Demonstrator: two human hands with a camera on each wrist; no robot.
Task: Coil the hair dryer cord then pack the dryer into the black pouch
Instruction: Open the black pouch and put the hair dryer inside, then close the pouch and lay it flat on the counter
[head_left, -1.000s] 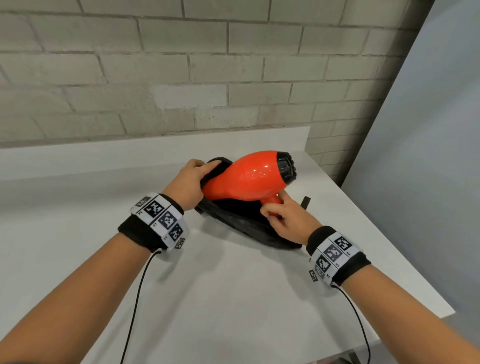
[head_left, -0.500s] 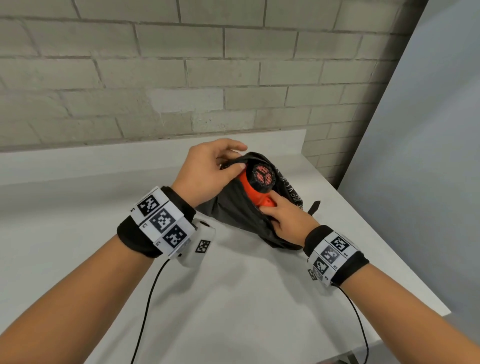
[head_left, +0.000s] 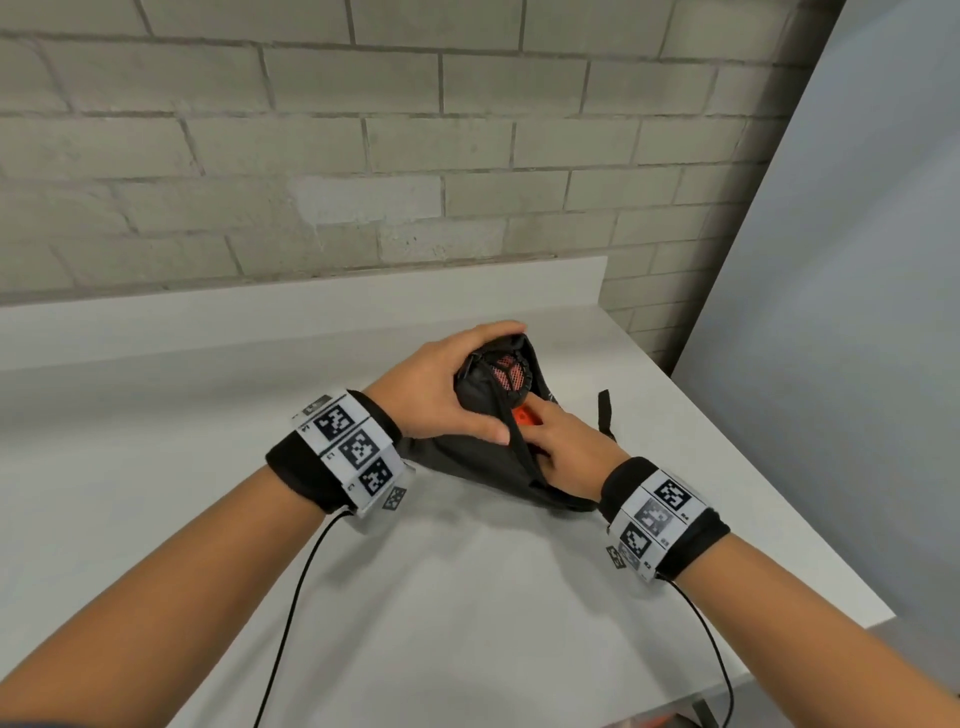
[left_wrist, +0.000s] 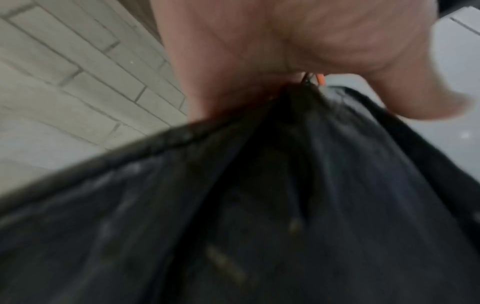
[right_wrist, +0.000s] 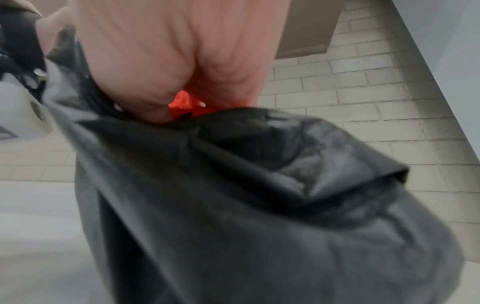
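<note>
Table (head_left: 467, 597) of plain pale grey, with a raised lip along its far edge, carries the black pouch (head_left: 483, 457); behind the pouch rises a wall (head_left: 363, 156) of light grey brick, and to the pouch's right stands a smooth grey-blue panel (head_left: 857, 312) beyond the table's edge; a black strap (head_left: 604, 413) trails from the pouch's right side onto the table. The hair dryer (head_left: 511, 375) sits inside the pouch, its dark round grille with red mesh showing in the open mouth and a patch of orange body just below it; its cord cannot be made out. The left hand (head_left: 441, 395), as a grip, clasps the pouch's left side with fingers curled over the top rim; the right hand (head_left: 563, 452) reaches into the mouth and its fingers close on the orange handle, seen in the right wrist view (right_wrist: 184, 102). Each wrist wears a black band with white tiles of square black-and-white codes (head_left: 353, 447); small characters beside the codes are too tiny to read; faint pale marks on the pouch fabric are illegible too.
</note>
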